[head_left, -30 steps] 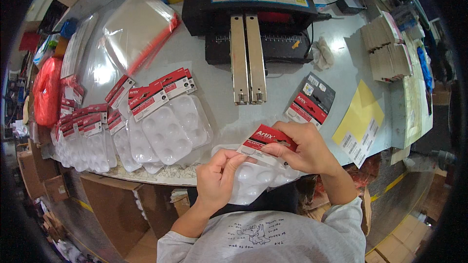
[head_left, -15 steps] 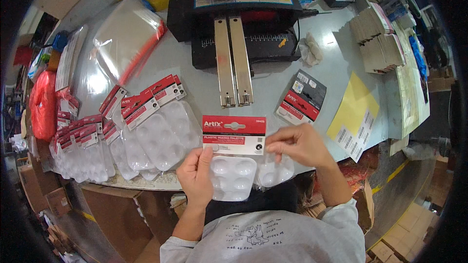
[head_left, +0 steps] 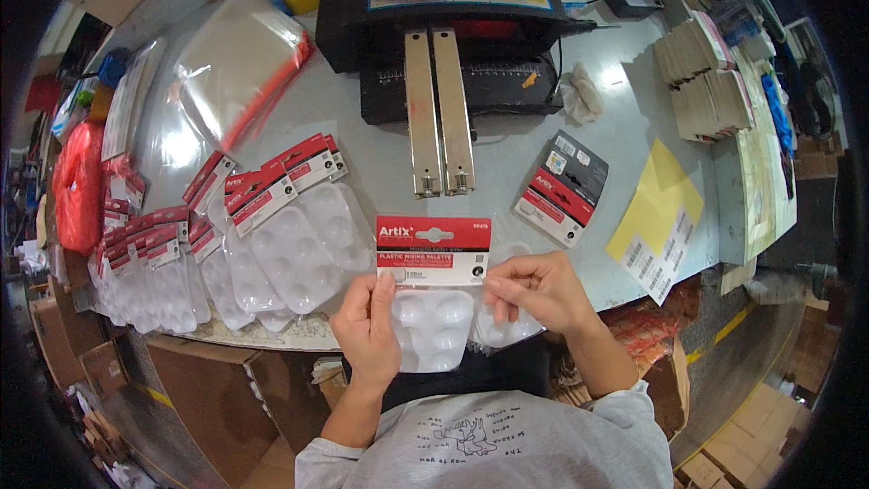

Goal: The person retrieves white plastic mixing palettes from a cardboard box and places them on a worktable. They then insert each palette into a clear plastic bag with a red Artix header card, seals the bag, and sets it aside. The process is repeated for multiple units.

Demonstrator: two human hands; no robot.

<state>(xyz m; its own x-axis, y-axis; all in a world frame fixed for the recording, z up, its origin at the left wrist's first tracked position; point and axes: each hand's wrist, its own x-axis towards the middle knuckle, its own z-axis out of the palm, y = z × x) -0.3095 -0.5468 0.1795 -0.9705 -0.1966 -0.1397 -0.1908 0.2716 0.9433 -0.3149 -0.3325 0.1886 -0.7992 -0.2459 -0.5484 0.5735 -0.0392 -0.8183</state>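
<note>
A packaged white plastic mixing palette (head_left: 433,330) with a red, black and white header card (head_left: 434,240) is held upright before me at the table's front edge. My left hand (head_left: 367,326) grips it at the lower left of the card, thumb on the front. At the card's lower right corner, the thumb and bent fingers of my right hand (head_left: 539,290) pinch the edge. Below that hand lies another bagged white palette (head_left: 500,328), partly covered by the held one. Packaged palettes (head_left: 303,249) with similar cards overlap in a pile to the left.
Ahead stands a black machine (head_left: 462,91) with two metal rails (head_left: 427,118) reaching toward me. Clear plastic bags (head_left: 231,63) lie at far left. A stack of cards (head_left: 706,95), a yellow sheet (head_left: 656,195) with labels, and dark header cards (head_left: 561,186) lie right.
My right hand has moved slightly down along the card's right side to its lower corner. My left hand keeps its hold, and the package stays almost in place.
</note>
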